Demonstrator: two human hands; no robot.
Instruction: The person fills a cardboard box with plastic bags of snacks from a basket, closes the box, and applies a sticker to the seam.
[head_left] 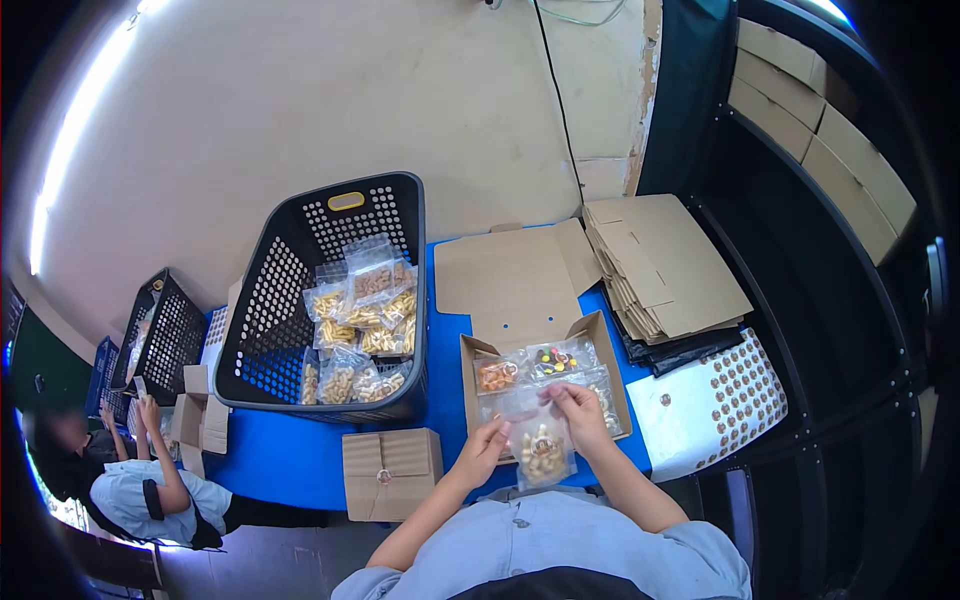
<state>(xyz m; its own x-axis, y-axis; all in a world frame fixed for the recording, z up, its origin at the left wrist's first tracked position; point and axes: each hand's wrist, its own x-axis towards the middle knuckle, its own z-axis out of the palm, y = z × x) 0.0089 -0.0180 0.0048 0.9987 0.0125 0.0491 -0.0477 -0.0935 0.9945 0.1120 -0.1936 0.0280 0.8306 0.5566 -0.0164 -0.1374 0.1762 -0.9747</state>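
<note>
My right hand (578, 412) pinches the top edge of a clear bag of pale nuts (543, 456), which hangs upright in front of my body. My left hand (484, 452) is closed at the bag's upper left edge. Just beyond my hands stands an open cardboard box (467, 398), its lid (510, 270) folded back. Inside it lie a bag of orange pieces (497, 374), a bag of colourful candies (562, 358) and, partly hidden by my right hand, another bag (604, 392) at the right.
Left of the box stands a black perforated basket (240, 345) with many snack bags. A closed carton (390, 470) sits before it. Flattened cartons (670, 260) and a sticker sheet (680, 425) lie right, beside black shelves (790, 270). A co-worker (165, 495) is at far left.
</note>
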